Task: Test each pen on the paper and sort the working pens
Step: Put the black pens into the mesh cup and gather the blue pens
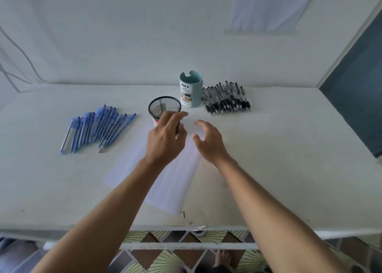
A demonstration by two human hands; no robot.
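A white sheet of lined paper (171, 186) lies slanted on the white table (289, 169), and both bare hands hover over its far end. The left hand (165, 137) reaches forward with its fingers loosely extended, their blurred tips overlapping the near rim of a black wire-mesh pen cup (164, 106); whether they touch the cup cannot be told, and the hand holds no pen. The right hand (208, 141) sits just beside it, fingers spread and gently curved with nothing between them. A heap of blue-barrelled ballpoint pens (97, 128) lies well off to the left of the left hand, tips towards the table's near edge. A pile of clear pens with black grips (226, 99) lies beyond the right hand, just beside a pale teal cylindrical desk organizer (191, 91) behind the mesh cup.
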